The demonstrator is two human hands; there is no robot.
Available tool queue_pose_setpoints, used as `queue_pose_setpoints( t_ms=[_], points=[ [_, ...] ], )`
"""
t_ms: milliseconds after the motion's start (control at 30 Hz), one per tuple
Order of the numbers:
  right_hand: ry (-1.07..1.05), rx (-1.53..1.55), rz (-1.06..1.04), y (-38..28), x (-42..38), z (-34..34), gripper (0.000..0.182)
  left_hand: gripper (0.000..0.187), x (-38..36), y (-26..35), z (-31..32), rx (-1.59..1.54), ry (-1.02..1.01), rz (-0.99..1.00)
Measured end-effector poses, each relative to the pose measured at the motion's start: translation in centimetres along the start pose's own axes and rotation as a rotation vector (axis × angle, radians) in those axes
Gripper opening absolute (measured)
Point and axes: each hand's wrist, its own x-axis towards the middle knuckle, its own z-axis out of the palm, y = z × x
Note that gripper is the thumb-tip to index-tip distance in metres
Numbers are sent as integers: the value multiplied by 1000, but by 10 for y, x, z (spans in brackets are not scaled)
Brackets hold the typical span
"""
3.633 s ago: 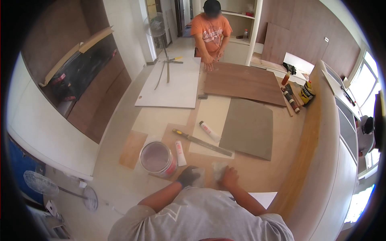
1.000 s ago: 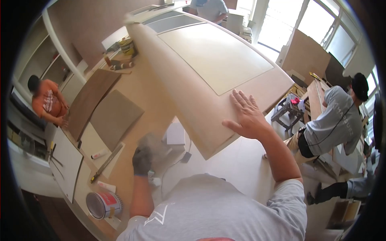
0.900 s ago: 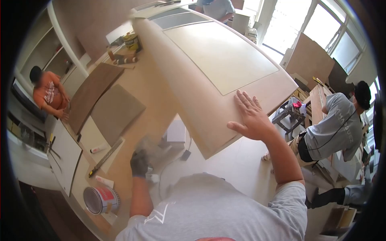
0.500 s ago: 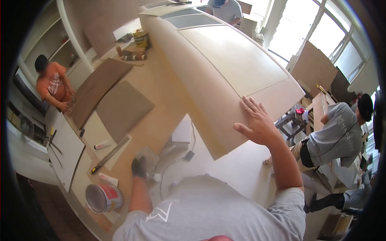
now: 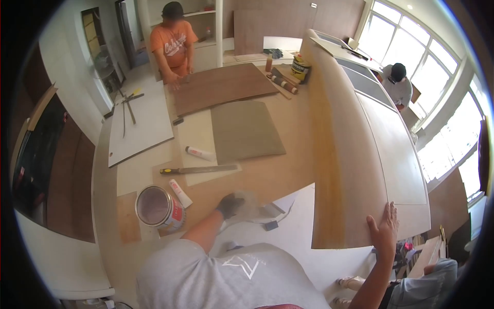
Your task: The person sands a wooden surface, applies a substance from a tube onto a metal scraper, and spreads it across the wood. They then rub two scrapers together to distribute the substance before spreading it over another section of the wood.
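Note:
My left hand, in a dark glove, is low over the table near its front edge, beside a blurred, translucent thing. Its fingers are smeared, so a grip cannot be made out. Bare and with fingers extended, my right hand rests flat on the near end of the long, curved pale panel. A small dark block with a cord lies right of the left hand. Left of that hand are an open can, a white tube and a long tool with a yellow-black handle.
Brown and grey-brown sheets lie across the table, near another tube. A person in orange stands at the far left side. Another person is behind the panel; a third is at lower right.
The view has swung left, so the table and panel appear turned. My right hand still lies on the panel, and my left hand is still low by the translucent thing.

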Motion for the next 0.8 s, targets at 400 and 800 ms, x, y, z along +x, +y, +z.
queue_pose_setpoints(
  t_ms=[400,800],
  points=[
    [-49,64,214,132,47,11,79,39,13,-12,-9,194,-8,127],
    [56,108,415,298,123,22,95,23,-7,25,-1,802,89,503]
  ],
)
